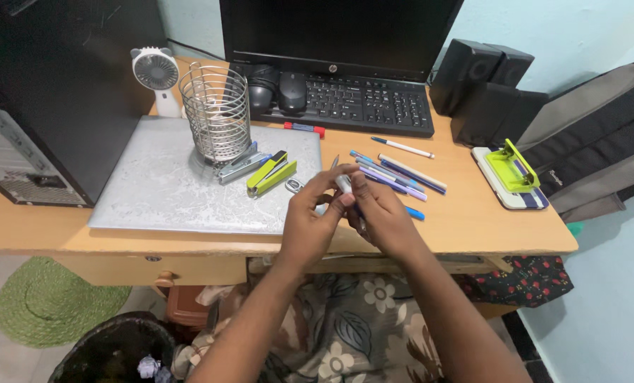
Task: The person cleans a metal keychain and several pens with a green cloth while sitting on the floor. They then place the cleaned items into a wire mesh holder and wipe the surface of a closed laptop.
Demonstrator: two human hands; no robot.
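Observation:
My left hand (pixel 311 225) and my right hand (pixel 382 218) meet over the front of the wooden desk (pixel 473 220). Both pinch a small white, pen-like object (pixel 343 184) between their fingertips; its exact kind is hard to tell. Just beyond the hands lies a loose row of several pens (pixel 396 175) in blue, purple and white. A green stapler (pixel 271 173) and a grey stapler (pixel 239 165) rest on a closed silver laptop (pixel 168 188) to the left of my hands. A wire mesh pen holder (pixel 215 110) stands upright on the laptop.
At the back are a black monitor (pixel 331 28), keyboard (pixel 366 103), mouse (pixel 292 92), speakers (pixel 483 74) and a small white fan (pixel 156 74). A green hole punch (pixel 509 170) sits at right. A computer tower (pixel 47 99) stands at left. A bin (pixel 115 351) is below.

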